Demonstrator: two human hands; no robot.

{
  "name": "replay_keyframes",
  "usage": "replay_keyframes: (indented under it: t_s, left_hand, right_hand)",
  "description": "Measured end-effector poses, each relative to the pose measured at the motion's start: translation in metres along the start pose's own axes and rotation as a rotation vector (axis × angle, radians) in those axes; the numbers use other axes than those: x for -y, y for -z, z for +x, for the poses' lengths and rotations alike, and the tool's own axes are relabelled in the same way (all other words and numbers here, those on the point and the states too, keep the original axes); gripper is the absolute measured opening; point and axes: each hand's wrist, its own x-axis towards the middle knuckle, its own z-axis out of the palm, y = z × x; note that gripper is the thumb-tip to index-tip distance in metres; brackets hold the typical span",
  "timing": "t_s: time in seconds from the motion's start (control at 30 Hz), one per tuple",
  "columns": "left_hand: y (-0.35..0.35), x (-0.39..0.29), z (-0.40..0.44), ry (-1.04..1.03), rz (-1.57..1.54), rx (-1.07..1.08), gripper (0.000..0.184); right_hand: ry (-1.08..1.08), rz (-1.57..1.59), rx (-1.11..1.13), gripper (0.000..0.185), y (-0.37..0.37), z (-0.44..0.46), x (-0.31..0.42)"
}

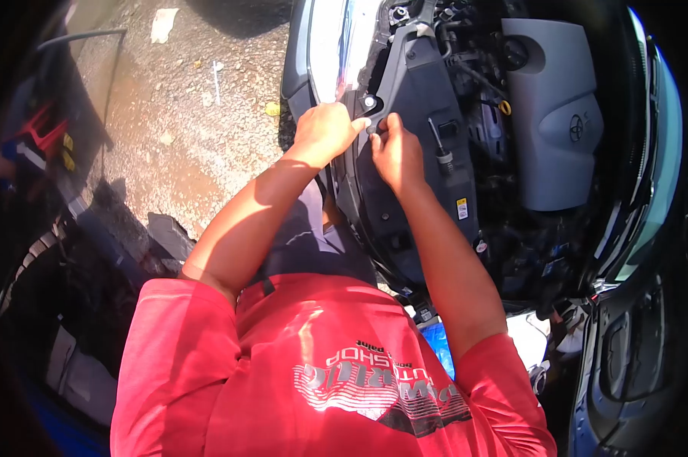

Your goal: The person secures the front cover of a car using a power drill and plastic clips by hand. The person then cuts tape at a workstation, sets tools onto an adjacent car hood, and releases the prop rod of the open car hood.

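Observation:
Both hands are at the front edge of an open car engine bay. My left hand (pixel 327 131) rests on the edge beside the headlight (pixel 350 42), its fingers bent and its thumb toward the black plastic cover (pixel 424 84). Just right of it, my right hand (pixel 399 156) has thumb and fingers pinched at the cover's edge; what lies between them is too small to make out. A round bolt head (pixel 370 101) shows just above the fingertips. A tool with a thin shaft (pixel 438 137) lies on the cover to the right.
The grey engine cover (pixel 557 114) with an emblem is at the right, near a yellow dipstick ring (pixel 505 108). Gravel ground (pixel 199 99) lies to the left, with a red object (pixel 43 131) farther left. A blue item (pixel 438 346) shows below the bay.

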Motion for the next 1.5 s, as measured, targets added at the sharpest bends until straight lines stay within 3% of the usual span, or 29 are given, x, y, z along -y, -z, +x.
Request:
replay_keyframes:
  t_s: [0.13,0.17,0.3,0.47,0.57,0.67,0.73,0.8,0.83,0.9,1.0,1.07,1.17,1.33,1.4,1.47,1.5]
  left_hand:
    - [-0.004,0.011,-0.005,-0.092,-0.032,-0.09,0.054]
    - [-0.005,0.013,-0.007,-0.104,-0.018,-0.088,0.046]
    - [-0.005,0.012,-0.02,-0.235,-0.033,-0.211,0.035]
    - [-0.001,0.004,-0.021,-0.344,-0.015,-0.141,0.037]
    - [0.003,-0.004,-0.019,-0.299,-0.01,-0.106,0.037]
    - [0.005,-0.016,-0.015,-0.31,0.06,-0.122,0.037]
    - [0.003,-0.022,-0.015,-0.309,0.094,-0.109,0.037]
    - [0.002,-0.027,-0.012,-0.263,0.162,-0.109,0.039]
    - [0.0,-0.027,-0.012,-0.275,0.184,-0.141,0.039]
    - [-0.003,-0.029,-0.014,-0.296,0.187,-0.177,0.037]
    - [0.0,-0.043,-0.036,-0.32,0.006,-0.166,0.029]
    - [0.001,-0.047,-0.059,-0.26,-0.31,0.149,0.018]
    - [-0.004,-0.058,-0.101,-0.289,-0.645,0.354,0.012]
    - [-0.009,-0.052,-0.12,-0.349,-0.678,0.459,0.009]
    - [-0.008,-0.049,-0.123,-0.568,-0.344,0.313,0.004]
    - [-0.009,-0.049,-0.128,-0.513,-0.355,0.326,0.006]
    - [-0.009,-0.051,-0.126,-0.581,-0.273,0.322,0.011]
  right_hand:
    - [0.195,-0.147,-0.097,0.022,-0.008,-0.009,0.007]
    - [0.229,-0.188,-0.139,0.02,-0.014,-0.008,0.006]
    - [0.137,-0.112,-0.104,0.018,-0.014,-0.001,0.008]
    - [0.057,-0.068,-0.121,0.022,-0.006,-0.006,-0.001]
    - [-0.11,0.196,-0.122,0.022,0.002,-0.025,-0.014]
    - [-0.081,0.446,-0.138,0.025,-0.011,-0.054,-0.045]
    - [-0.077,0.447,-0.17,0.024,-0.021,-0.067,-0.055]
    - [-0.277,0.979,0.05,0.015,-0.024,-0.074,-0.057]
    - [-0.278,0.995,0.035,0.015,-0.022,-0.077,-0.057]
    - [-0.273,1.608,0.269,0.009,-0.016,-0.086,-0.059]
    - [-0.207,1.841,0.401,0.016,-0.008,-0.103,-0.063]
    - [-0.215,1.817,0.372,0.015,0.003,-0.114,-0.054]
    - [-0.148,1.709,0.23,0.009,0.001,-0.123,-0.045]
    - [-0.19,1.707,0.148,0.008,0.001,-0.154,-0.041]
    - [-0.172,1.856,0.095,0.012,-0.005,-0.168,-0.038]
    - [-0.154,1.928,0.105,0.019,-0.014,-0.18,-0.038]
    - [-0.187,2.031,0.101,0.02,-0.015,-0.186,-0.037]
